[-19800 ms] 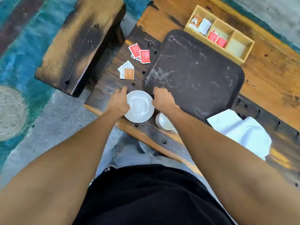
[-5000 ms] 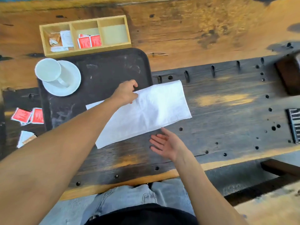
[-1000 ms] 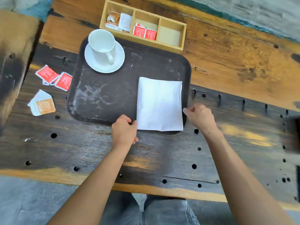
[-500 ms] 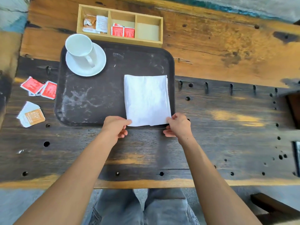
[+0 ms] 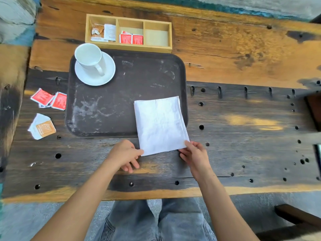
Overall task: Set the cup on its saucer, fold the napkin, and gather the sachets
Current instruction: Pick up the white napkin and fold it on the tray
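The white cup (image 5: 89, 57) stands on its white saucer (image 5: 106, 76) at the far left corner of the dark tray (image 5: 107, 108). A folded white napkin (image 5: 160, 125) lies half on the tray's near right corner and half on the table. My left hand (image 5: 125, 154) pinches its near left corner. My right hand (image 5: 194, 153) pinches its near right corner. Red sachets (image 5: 49, 100) and an orange and white sachet pile (image 5: 41, 128) lie on the table left of the tray.
A wooden three-compartment box (image 5: 128, 33) sits beyond the tray, with brown and white sachets in its left cell, red sachets (image 5: 131, 38) in the middle cell, the right cell bare. The wooden table (image 5: 243, 119) has several holes. A dark bench stands at left.
The napkin has slid toward me and turned slightly, its near edge now off the tray onto the table. Both hands moved nearer with it, still at its near corners.
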`<action>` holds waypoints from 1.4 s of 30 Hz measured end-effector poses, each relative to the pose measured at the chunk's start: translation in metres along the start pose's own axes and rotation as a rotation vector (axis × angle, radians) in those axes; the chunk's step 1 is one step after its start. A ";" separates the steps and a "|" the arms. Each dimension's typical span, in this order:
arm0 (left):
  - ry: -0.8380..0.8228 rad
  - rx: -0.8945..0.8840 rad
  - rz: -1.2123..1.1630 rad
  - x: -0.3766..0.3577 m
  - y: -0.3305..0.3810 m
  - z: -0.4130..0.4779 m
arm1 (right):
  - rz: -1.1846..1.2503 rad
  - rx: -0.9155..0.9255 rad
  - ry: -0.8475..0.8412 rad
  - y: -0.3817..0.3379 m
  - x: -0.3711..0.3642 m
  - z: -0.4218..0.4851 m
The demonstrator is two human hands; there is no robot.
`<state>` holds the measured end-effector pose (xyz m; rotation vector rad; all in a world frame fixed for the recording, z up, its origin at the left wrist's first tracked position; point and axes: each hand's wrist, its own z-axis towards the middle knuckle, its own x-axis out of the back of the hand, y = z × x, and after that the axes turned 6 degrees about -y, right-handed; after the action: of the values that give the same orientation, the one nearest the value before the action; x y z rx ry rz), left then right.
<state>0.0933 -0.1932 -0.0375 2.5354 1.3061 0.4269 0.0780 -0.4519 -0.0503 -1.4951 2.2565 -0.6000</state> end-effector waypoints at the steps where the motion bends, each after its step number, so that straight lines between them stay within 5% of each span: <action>1: 0.060 -0.020 0.122 0.003 0.005 -0.001 | 0.062 -0.044 -0.031 0.007 -0.001 -0.002; 5: 0.435 -0.202 0.129 0.015 0.028 0.006 | -0.019 0.022 0.083 0.013 -0.013 -0.003; 8: 0.411 -0.207 -0.087 0.018 0.041 0.018 | -0.613 0.439 0.361 -0.007 -0.012 -0.001; 10: 0.337 -0.133 -0.268 0.018 0.045 0.026 | -0.938 0.644 0.344 -0.031 -0.014 0.007; 15: 0.295 -0.009 -0.514 0.024 0.049 0.042 | -1.361 0.259 0.021 -0.083 -0.053 0.039; 23: 0.267 0.034 -0.590 0.021 0.052 0.044 | -1.861 0.326 0.177 -0.087 -0.085 0.051; 29: 0.315 -0.005 -0.643 0.021 0.044 0.041 | -1.664 0.326 0.264 -0.072 -0.077 0.052; 42: 0.265 -0.116 -0.766 0.039 0.043 0.023 | -0.899 0.106 0.016 -0.087 -0.062 0.052</action>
<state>0.1558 -0.1875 -0.0376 1.7289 2.1246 0.6400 0.1944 -0.4324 -0.0434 -2.4126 1.4228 -0.9378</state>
